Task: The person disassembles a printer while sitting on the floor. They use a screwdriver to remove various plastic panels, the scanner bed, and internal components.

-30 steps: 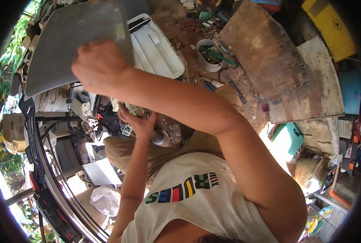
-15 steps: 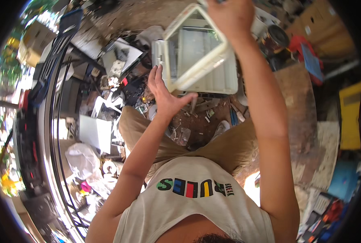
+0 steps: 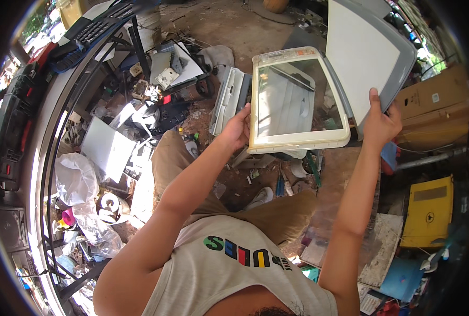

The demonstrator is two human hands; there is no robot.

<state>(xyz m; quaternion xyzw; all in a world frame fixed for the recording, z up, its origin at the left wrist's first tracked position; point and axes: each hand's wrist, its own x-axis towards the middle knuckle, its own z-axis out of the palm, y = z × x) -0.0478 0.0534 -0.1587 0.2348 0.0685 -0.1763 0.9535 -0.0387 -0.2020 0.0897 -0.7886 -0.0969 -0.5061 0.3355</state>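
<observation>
A flatbed scanner top, an off-white frame (image 3: 298,144) around a pane of glass (image 3: 283,105), hangs tilted in front of me. My left hand (image 3: 238,128) is closed on the left edge of the frame, near its lower corner. To the right, a white lid with a grey border (image 3: 356,60) stands swung open beside the frame. My right hand (image 3: 383,124) grips the lid's lower edge, thumb on the white face and fingers behind the grey border. A pale slotted plastic housing (image 3: 229,100) lies just left of the frame.
Scrap plastic and parts litter the ground at left, with a white panel (image 3: 107,147) among them. A black metal rack (image 3: 60,121) runs along the left. Cardboard boxes (image 3: 434,105), a yellow case (image 3: 428,213) and a wooden board (image 3: 345,195) are at right.
The frame has turned more level and shifted right, and the lid now shows swung out at right. My left hand, spread before, has closed on the frame's edge. My right hand has moved right and nearer.
</observation>
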